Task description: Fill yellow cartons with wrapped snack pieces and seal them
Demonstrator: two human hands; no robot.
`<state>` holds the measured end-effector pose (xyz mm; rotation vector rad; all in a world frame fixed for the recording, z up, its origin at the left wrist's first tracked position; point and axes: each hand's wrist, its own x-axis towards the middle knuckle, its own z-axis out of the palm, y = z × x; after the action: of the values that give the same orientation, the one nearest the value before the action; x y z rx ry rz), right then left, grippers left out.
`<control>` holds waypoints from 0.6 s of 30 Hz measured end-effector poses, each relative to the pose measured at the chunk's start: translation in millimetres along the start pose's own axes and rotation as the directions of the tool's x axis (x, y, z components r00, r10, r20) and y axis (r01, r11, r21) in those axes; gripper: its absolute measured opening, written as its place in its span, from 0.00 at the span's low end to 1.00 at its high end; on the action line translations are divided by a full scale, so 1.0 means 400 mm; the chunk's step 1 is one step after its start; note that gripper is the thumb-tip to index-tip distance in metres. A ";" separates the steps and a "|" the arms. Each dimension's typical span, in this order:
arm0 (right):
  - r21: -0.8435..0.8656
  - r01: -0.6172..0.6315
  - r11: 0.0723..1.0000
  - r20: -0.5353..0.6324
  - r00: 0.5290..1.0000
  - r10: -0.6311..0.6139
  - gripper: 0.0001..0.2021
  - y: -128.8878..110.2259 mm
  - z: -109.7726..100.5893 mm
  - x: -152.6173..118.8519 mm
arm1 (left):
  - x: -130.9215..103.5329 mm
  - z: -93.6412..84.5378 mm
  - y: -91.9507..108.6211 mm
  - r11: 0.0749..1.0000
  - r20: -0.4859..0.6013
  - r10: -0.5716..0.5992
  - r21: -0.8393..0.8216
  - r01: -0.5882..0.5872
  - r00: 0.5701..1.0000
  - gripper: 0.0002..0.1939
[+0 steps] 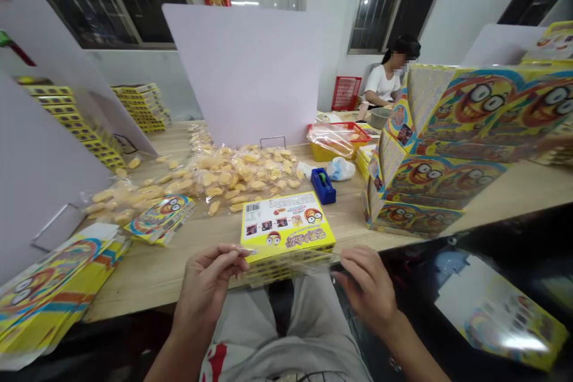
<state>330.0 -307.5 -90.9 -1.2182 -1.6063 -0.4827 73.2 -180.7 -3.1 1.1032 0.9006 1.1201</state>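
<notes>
A yellow and white printed box (pixel 286 221) lies flat at the table's front edge, with a cartoon face and a barcode on top. Clear plastic film (pixel 308 259) stretches across its front side. At the box's left front corner, my left hand (pixel 210 280) pinches one end of the film between thumb and fingertips. My right hand (pixel 369 286) is at the right front corner, fingers curled around the film's other end; the exact grip is blurred. Behind the box stands a blue tape dispenser (pixel 323 185) with a green roll.
Bagged yellow pieces (pixel 242 173) are heaped behind the box. Flat printed cartons (pixel 49 286) lie at left, and stacked boxes (pixel 430 179) rise at right. A yellow basket (pixel 324 152) stands near a white divider (pixel 250 71). A person (pixel 382 83) sits beyond.
</notes>
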 end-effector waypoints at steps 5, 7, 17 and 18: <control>0.197 -0.091 0.976 0.064 0.995 0.079 0.09 0.038 -0.011 0.080 | -0.015 0.005 0.000 0.997 -0.022 0.072 0.041 -0.071 0.997 0.08; 0.212 -0.156 0.965 0.087 0.986 0.140 0.05 0.058 -0.008 0.101 | -0.022 -0.001 0.000 0.981 -0.049 0.172 0.103 -0.166 0.984 0.09; 0.202 -0.255 0.946 0.115 0.965 0.236 0.05 0.103 0.019 0.140 | -0.041 -0.017 0.015 0.716 0.142 0.460 0.525 -0.461 0.876 0.26; 0.198 -0.258 0.946 0.117 0.964 0.239 0.06 0.105 0.020 0.140 | -0.033 -0.015 0.017 0.736 0.115 0.450 0.514 -0.440 0.886 0.24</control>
<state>364.8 -257.7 -54.9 -1.2718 -1.5099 -0.0923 63.0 -191.7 2.3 1.8487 1.0191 1.3053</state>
